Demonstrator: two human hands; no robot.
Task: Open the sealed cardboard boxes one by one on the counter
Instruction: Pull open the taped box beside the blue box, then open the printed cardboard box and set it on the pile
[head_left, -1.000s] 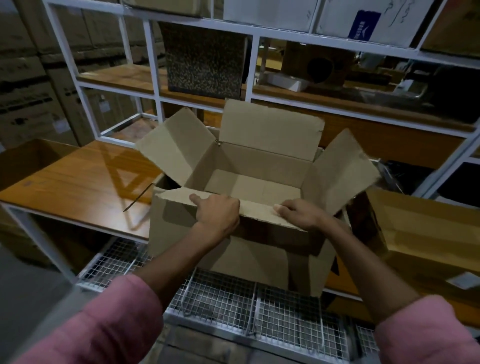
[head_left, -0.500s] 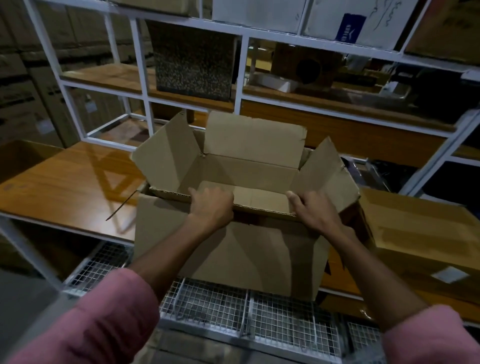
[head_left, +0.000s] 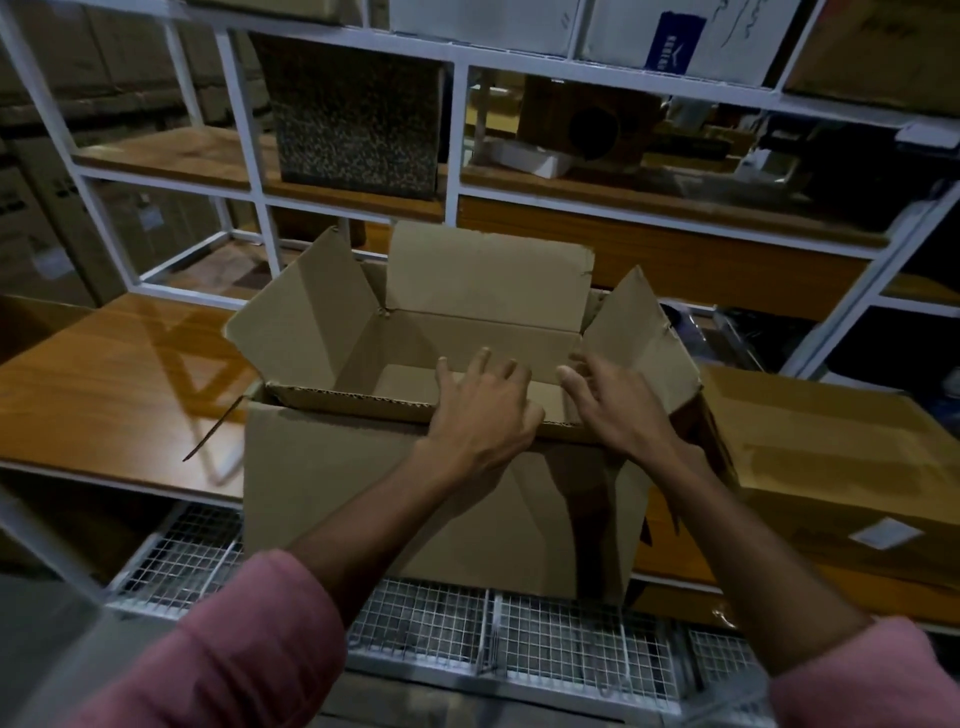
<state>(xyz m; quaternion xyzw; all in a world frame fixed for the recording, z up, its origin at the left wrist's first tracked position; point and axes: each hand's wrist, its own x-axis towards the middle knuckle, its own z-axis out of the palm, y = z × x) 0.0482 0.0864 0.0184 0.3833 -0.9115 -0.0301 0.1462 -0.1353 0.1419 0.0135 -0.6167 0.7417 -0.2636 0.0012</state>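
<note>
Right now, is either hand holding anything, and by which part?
Neither hand grips anything. The left hand lies with spread fingers on the near flap of the open brown cardboard box; the right hand hovers open beside it, contact unclear.

Speckled box on shelf; wire mesh below.

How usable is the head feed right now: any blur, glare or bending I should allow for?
Head view: dim overall; the right hand is motion-smeared at the fingers, the left hand sharper; the open brown cardboard box reads clearly; the glossy wooden counter shows pale reflected streaks; the white metal shelf frame bows from the wide lens.
</note>
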